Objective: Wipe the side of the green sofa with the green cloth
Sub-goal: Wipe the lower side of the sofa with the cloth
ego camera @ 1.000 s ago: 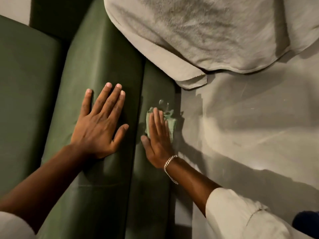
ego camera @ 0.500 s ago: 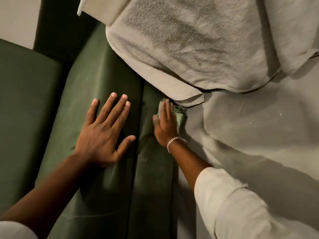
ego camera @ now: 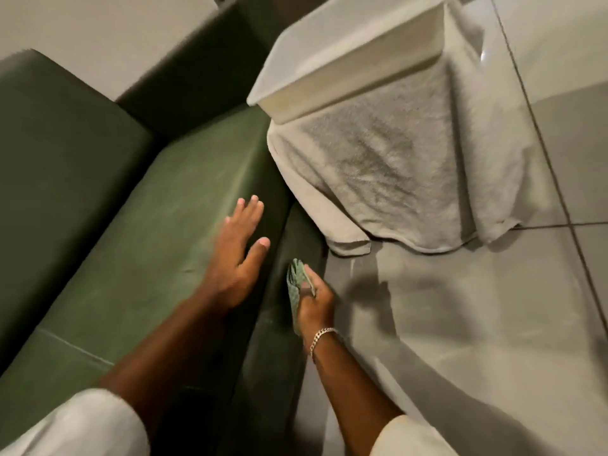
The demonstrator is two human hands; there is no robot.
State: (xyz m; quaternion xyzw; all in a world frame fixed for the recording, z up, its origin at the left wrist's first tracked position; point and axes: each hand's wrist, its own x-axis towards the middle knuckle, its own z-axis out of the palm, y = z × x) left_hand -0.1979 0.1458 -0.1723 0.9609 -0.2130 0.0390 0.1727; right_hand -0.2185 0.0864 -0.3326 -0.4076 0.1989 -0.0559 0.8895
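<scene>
Two pale sleeves [ego camera: 82, 422] at the bottom edge, bare forearms reaching up from them toward the green sofa [ego camera: 138, 245].

Right hand [ego camera: 314, 302] down on the sofa's outer side, clenched round the green cloth [ego camera: 295, 284], cloth bunched and sticking out above the fingers, pressed up against the dark vertical side panel, close to where the panel meets the floor [ego camera: 477, 324]. Chain bracelet [ego camera: 320, 337] on that wrist. A bit motion-blurred, so can't tell how much of the cloth actually touches the fabric.

Left hand [ego camera: 240, 255] flat on top of the sofa's arm, just across the top edge from the cloth, fingers spread, grasping nothing, palm down. Looks like resting on it, though the blur makes the contact hard to call.

Seat cushion [ego camera: 59, 166] on the far side of the arm from the cloth, same dull green, with a darker back section beyond it against the pale wall [ego camera: 98, 34].

Further along the sofa's side, past the cloth: a light towel [ego camera: 394, 169] draped over something boxy, hem reaching the floor right beside the sofa's side panel, one corner just about touching it. White rectangular container [ego camera: 352, 57] sitting on top of the towel.

Grey glossy floor tiles with dark grout lines stretching away from the sofa.
</scene>
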